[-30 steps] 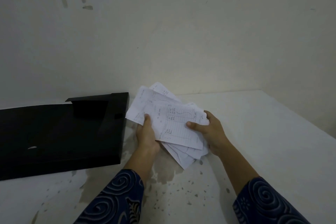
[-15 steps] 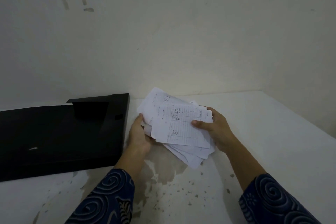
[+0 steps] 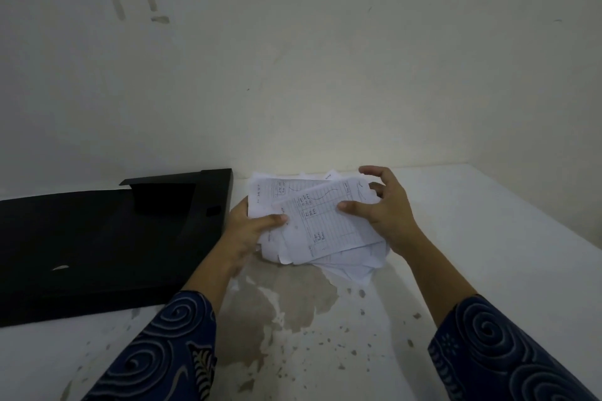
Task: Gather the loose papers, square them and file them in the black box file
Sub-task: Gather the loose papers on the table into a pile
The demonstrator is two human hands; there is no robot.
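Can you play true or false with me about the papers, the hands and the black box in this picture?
1. Both hands are on the papers. True: the left hand grips the left side, with the thumb on top, and the right hand holds the right side.
2. The papers are squared into a tidy stack. False: the sheets are fanned out and crooked, with corners sticking out.
3. The black box file lies to the left of the papers. True.
4. The papers are already inside the black box file. False: they are in the hands, over the white table, beside the file.
5. The top sheet is blank. False: it has a printed grid and handwriting.
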